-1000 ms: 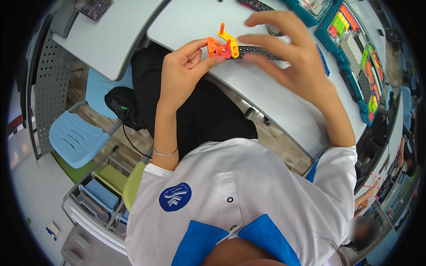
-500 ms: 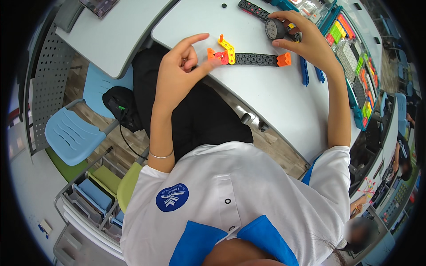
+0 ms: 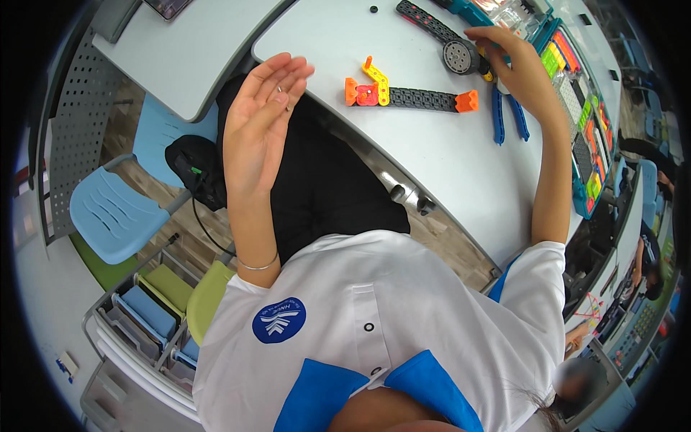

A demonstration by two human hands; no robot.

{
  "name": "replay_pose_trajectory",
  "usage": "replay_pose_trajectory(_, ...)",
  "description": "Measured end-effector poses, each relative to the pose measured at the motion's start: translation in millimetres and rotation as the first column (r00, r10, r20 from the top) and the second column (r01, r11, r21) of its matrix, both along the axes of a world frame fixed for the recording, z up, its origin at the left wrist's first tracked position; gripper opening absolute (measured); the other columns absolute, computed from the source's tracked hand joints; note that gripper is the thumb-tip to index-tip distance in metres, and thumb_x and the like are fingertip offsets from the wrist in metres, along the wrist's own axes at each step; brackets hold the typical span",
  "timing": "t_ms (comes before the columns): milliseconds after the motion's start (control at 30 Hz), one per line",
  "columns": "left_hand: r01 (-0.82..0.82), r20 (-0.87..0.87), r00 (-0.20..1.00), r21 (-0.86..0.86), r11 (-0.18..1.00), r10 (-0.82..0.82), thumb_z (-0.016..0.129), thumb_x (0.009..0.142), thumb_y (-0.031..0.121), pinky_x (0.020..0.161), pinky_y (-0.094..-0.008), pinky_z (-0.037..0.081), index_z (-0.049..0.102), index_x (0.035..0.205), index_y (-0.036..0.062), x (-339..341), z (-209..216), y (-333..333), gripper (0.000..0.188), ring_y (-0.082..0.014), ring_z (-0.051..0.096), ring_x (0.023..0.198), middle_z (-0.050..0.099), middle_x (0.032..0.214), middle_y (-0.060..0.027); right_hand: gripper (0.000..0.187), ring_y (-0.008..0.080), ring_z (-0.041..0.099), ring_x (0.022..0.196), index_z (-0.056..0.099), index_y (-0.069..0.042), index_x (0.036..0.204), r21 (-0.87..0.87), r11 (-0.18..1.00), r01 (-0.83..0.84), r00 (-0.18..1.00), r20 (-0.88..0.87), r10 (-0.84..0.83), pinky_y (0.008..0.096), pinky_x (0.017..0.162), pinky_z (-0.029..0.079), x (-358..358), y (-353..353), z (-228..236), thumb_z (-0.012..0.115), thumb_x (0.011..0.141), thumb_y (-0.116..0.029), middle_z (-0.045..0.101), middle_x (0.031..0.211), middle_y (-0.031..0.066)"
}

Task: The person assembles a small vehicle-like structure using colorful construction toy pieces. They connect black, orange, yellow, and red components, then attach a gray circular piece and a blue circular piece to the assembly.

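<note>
My left hand is raised beside the table edge, palm up and fingers cupped. The thumb is bent over a few tiny shiny pieces, too small to name. My right hand is over a pair of pliers with blue handles, its fingers bent and apart; the pliers' head is hidden. Just left of those fingers rests a dark grey wheel joined to a black beam. On the table between my hands lies a long black beam assembly with orange end pieces, a red part and a yellow angled piece.
A teal case of colourful building parts stands at the right. A small black piece lies at the far side of the white table. To the left are a second table, a phone and blue chairs.
My left hand has drawn back left from the beam assembly and turned palm up. My right hand has moved right, off the wheel and towards the pliers.
</note>
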State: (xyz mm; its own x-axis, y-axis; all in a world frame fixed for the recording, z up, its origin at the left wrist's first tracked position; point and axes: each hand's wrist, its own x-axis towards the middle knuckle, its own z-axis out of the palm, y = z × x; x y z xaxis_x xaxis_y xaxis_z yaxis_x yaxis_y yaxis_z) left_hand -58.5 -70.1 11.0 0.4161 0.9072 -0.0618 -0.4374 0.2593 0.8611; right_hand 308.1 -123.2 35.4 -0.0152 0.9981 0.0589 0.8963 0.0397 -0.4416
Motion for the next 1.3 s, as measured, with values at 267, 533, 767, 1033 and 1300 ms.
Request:
replay_pose_trajectory(267, -0.072, -0.043, 0.997, -0.005, 0.997, 0.072, 0.056, 0.101, 0.008, 0.109, -0.0354, 0.049, 0.045, 0.132, -0.0123, -0.8, 4.8, -2.8, 0.039, -0.032, 0.057, 0.128, 0.057, 0.132, -0.0291, 0.053, 0.0234, 0.057, 0.119, 0.058, -0.011, 0.137, -0.016, 1.0, -0.023, 0.994, 0.11, 0.025, 0.0375, 0.103, 0.046, -12.8, -12.6, -1.5, 0.063, 0.085, 0.001, 0.06, 0.129, 0.0089)
replay_pose_trajectory(533, -0.042, -0.23, 0.97, 0.139, 0.989, 0.073, 0.06, 0.101, 0.014, 0.079, -0.0292, 0.06, 0.056, 0.121, -0.0067, -1.8, 14.6, -12.0, 0.03, -0.0288, 0.074, 0.093, 0.07, 0.112, -0.025, 0.04, 0.0256, 0.063, 0.103, 0.063, -0.009, 0.129, 0.029, 1.0, -0.009, 0.994, 0.112, 0.006, 0.0363, 0.094, 0.051, -15.3, -2.5, 4.6, 0.069, 0.089, -0.007, 0.062, 0.116, 0.0094)
replay_pose_trajectory(767, -0.029, -0.209, 0.976, 0.161, 0.987, 0.063, 0.058, 0.102, 0.014, 0.071, -0.0256, 0.057, 0.058, 0.119, -0.004, 8.7, 20.4, -18.5, 0.025, -0.0231, 0.074, 0.088, 0.07, 0.115, -0.0242, 0.034, 0.0209, 0.063, 0.109, 0.064, -0.01, 0.129, 0.253, 0.967, 0.036, 0.972, 0.216, -0.092, 0.0317, 0.09, 0.052, -28.7, -12.4, 39.5, 0.064, 0.095, -0.006, 0.062, 0.128, 0.0062)
replay_pose_trajectory(1033, 0.055, -0.154, 0.988, 0.199, 0.978, -0.025, 0.059, 0.101, 0.014, 0.071, -0.0272, 0.058, 0.059, 0.118, -0.0024, 7.7, 17.2, -18.4, 0.023, -0.0236, 0.074, 0.087, 0.069, 0.116, -0.0245, 0.033, 0.0204, 0.061, 0.114, 0.064, -0.003, 0.127, 0.15, 0.976, -0.157, 0.959, -0.213, 0.187, 0.0348, 0.098, 0.051, -74.4, -30.0, 68.2, 0.062, 0.094, -0.002, 0.059, 0.126, 0.0091)
replay_pose_trajectory(1300, -0.043, -0.079, 0.996, 0.096, 0.994, 0.051, 0.059, 0.101, 0.011, 0.073, -0.0278, 0.059, 0.059, 0.119, -0.0041, 15.6, 24.1, -25.8, 0.024, -0.025, 0.074, 0.088, 0.069, 0.113, -0.0207, 0.036, 0.0223, 0.06, 0.116, 0.062, 0.0, 0.127, 0.138, 0.968, -0.208, 0.924, -0.298, 0.241, 0.0361, 0.1, 0.051, -81.1, -31.7, 67.4, 0.062, 0.092, 0.001, 0.058, 0.126, 0.0114)
